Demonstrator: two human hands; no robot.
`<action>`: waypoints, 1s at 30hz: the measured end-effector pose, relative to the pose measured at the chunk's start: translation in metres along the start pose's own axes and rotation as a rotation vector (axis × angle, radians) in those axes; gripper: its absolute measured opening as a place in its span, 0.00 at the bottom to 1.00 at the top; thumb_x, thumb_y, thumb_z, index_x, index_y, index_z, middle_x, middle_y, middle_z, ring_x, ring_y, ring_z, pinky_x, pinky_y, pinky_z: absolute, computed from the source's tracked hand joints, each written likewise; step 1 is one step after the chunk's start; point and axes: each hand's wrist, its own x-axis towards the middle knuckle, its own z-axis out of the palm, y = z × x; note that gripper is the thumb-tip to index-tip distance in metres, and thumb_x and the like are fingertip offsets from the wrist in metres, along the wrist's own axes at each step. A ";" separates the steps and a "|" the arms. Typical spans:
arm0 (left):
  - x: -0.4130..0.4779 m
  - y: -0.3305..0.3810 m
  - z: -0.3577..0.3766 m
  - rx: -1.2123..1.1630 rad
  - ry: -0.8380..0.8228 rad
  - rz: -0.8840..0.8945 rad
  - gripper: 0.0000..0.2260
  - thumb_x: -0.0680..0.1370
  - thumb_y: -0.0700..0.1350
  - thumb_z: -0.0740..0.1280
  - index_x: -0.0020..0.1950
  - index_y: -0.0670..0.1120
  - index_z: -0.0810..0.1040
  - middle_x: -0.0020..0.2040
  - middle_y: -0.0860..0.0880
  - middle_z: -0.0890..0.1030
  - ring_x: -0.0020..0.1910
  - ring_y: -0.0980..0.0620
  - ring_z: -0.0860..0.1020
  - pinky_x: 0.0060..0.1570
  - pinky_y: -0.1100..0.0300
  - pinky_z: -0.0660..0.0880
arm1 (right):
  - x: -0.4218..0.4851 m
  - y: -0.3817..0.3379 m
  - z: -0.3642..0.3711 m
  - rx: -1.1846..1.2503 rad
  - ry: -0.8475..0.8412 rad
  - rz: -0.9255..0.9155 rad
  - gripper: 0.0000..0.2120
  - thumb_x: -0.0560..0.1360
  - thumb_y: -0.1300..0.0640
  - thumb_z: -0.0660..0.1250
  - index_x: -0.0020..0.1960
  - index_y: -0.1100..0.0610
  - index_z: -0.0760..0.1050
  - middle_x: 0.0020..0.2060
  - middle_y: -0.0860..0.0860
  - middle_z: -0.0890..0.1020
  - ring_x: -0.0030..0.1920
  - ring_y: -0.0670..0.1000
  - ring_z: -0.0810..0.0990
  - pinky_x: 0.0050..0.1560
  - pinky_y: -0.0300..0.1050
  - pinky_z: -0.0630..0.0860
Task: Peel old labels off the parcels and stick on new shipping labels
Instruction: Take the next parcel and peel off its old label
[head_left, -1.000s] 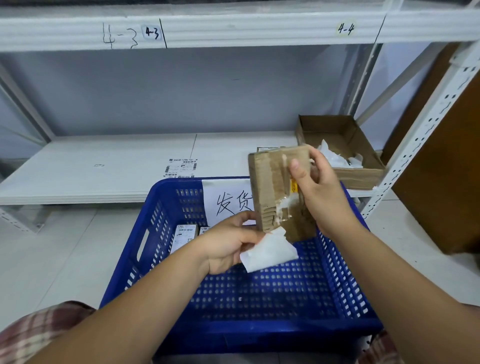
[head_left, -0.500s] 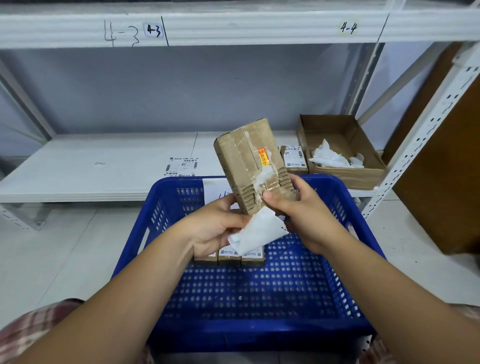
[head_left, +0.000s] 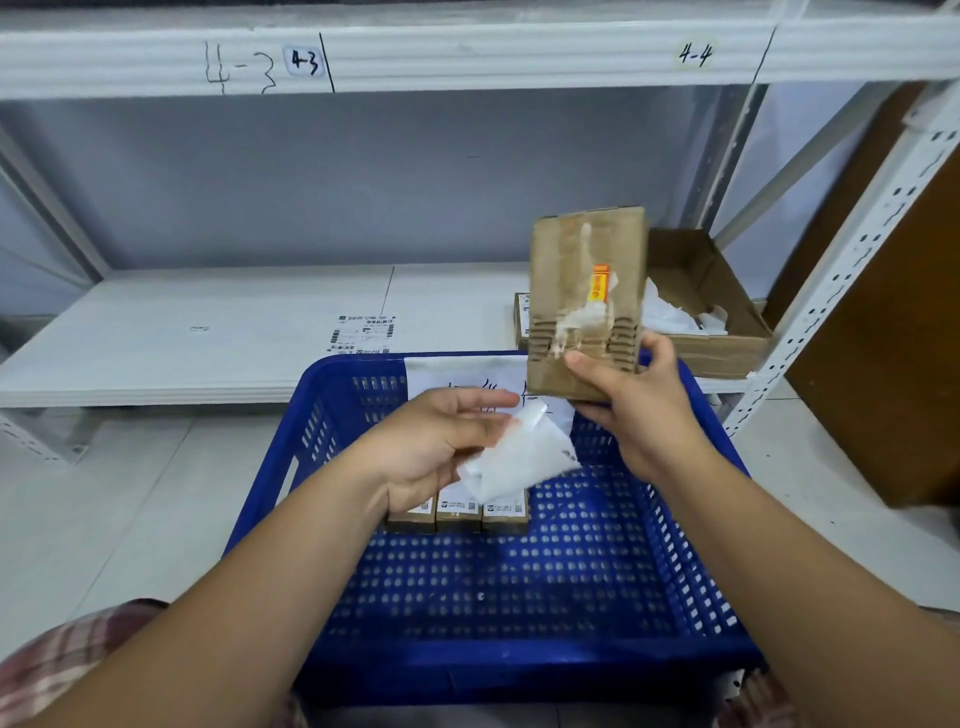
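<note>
Brown parcel (head_left: 582, 270) is held upright above the far rim of a blue basket (head_left: 519, 670), gripped at its lower edge by the right hand (head_left: 644, 415); torn label residue and an orange sticker are seen on its face. A white peeled label (head_left: 524, 457) is pinched in the left hand (head_left: 436, 447), just below the parcel and apart from it. Three small boxes (head_left: 457, 512) in the basket are partly hidden by that hand. A paper sign (head_left: 457, 371) is fixed on the basket's far wall. On the shelf (head_left: 182, 338) lie a label sheet (head_left: 363, 335), another small parcel (head_left: 521, 322) and an open carton (head_left: 727, 348) with white scraps (head_left: 670, 317).
</note>
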 end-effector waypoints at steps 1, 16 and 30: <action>-0.001 0.002 0.001 -0.055 0.007 0.034 0.17 0.75 0.31 0.64 0.62 0.43 0.74 0.47 0.45 0.82 0.36 0.55 0.80 0.34 0.66 0.78 | -0.003 0.000 0.001 -0.033 -0.044 0.010 0.28 0.70 0.61 0.76 0.64 0.51 0.65 0.57 0.52 0.81 0.54 0.52 0.83 0.53 0.51 0.81; 0.006 0.001 -0.007 -0.367 0.012 0.083 0.18 0.69 0.48 0.65 0.56 0.42 0.78 0.51 0.45 0.84 0.48 0.52 0.82 0.54 0.59 0.76 | -0.028 0.027 0.021 -0.305 -0.153 -0.040 0.19 0.74 0.55 0.72 0.60 0.44 0.69 0.51 0.48 0.81 0.50 0.53 0.83 0.46 0.58 0.83; 0.007 -0.004 -0.006 -0.107 0.053 -0.017 0.37 0.64 0.74 0.53 0.63 0.54 0.78 0.60 0.51 0.80 0.60 0.51 0.76 0.61 0.52 0.69 | -0.029 0.023 0.015 -0.370 -0.167 0.039 0.18 0.75 0.45 0.69 0.60 0.47 0.69 0.51 0.48 0.83 0.49 0.49 0.84 0.43 0.45 0.82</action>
